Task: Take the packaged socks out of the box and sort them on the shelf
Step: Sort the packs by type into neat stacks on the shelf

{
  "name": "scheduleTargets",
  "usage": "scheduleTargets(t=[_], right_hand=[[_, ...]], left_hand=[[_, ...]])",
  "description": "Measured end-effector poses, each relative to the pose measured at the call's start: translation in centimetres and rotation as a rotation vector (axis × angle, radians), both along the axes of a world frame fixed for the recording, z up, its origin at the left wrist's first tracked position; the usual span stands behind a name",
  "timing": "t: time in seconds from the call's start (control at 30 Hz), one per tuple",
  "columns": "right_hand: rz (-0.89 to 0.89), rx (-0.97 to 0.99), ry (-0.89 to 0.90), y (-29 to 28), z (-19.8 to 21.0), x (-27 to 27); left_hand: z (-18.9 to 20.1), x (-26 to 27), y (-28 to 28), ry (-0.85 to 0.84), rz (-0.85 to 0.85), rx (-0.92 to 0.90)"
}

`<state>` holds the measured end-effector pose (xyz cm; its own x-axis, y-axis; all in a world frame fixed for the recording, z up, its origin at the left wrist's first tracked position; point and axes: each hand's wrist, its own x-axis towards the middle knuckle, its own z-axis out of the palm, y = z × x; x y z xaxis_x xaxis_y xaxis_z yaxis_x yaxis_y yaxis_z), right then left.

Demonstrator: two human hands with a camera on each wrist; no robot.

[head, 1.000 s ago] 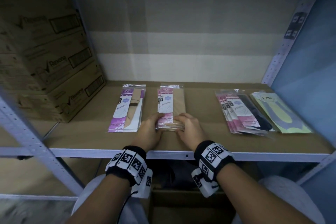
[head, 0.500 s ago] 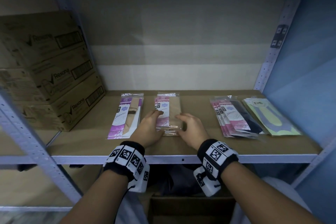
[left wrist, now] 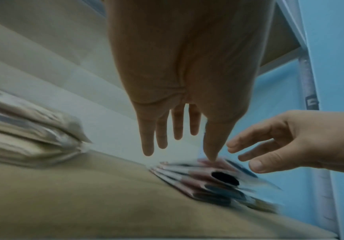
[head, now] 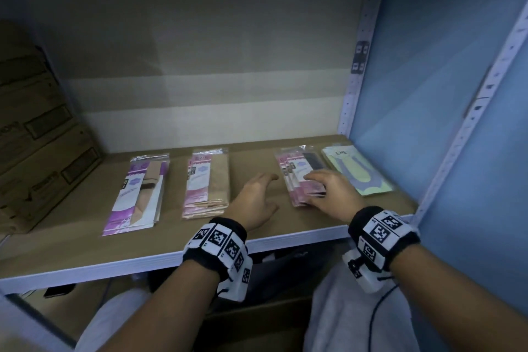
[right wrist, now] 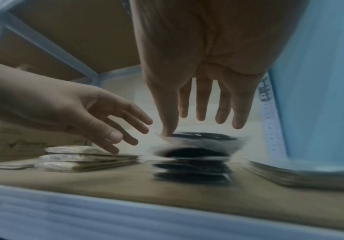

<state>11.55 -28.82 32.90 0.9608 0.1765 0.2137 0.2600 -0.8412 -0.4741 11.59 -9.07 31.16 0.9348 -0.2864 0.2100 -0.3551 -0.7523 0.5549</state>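
- head view: four piles of packaged socks sit in a row on the brown shelf [head: 85, 246], near its front edge.
- far left, the purple-carded pile [head: 138, 194]; next to it, apart, the beige pile [head: 207, 184]; then a gap, then the pink-and-black pile [head: 298, 177], fanned out; just beside that on the right, the yellow-green pack [head: 355, 170].
- the left hand [head: 255, 198] hovers over the bare shelf between the beige pile and the pink-and-black pile, fingers spread and relaxed, holding nothing.
- the right hand [head: 333, 191] lies over the near end of the pink-and-black pile, fingers straight and laid across the packs, not curled round them.
- stacked cardboard cartons [head: 37, 146] fill the left end of the shelf; a blue wall [head: 428, 94] closes the right side.
- left wrist view: the left hand [left wrist: 179, 81] reaches out with fingers apart, the thumb tip right at the top of the blurred pink-and-black pile [left wrist: 214, 180]; whether it touches, hard to say.
- the right hand [left wrist: 286, 139] comes in from the right, fingers loosely extended just above that pile; the beige pile [left wrist: 29, 139] is a blur on the left.
- right wrist view: the right hand [right wrist: 204, 65] is spread, thumb tip down on the top pack of the pink-and-black pile [right wrist: 191, 162], the other fingers lifted clear.
- the left hand [right wrist: 80, 113] is open beside it, fingers fanned above the beige pile [right wrist: 89, 160].
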Motion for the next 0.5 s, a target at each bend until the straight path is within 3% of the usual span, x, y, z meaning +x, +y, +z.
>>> scheduleTargets(t=[0.2,0.5], right_hand=[[-0.067,-0.025,0.057,-5.1,-2.2,0.4],[-0.061,0.046,0.042,-5.6,-4.5,2.4]], left_hand=[[-1.6,1.5,-5.4,0.042,-0.051,0.009],[-3.1,3.2,-7.0,0.056,-0.037,-0.046]])
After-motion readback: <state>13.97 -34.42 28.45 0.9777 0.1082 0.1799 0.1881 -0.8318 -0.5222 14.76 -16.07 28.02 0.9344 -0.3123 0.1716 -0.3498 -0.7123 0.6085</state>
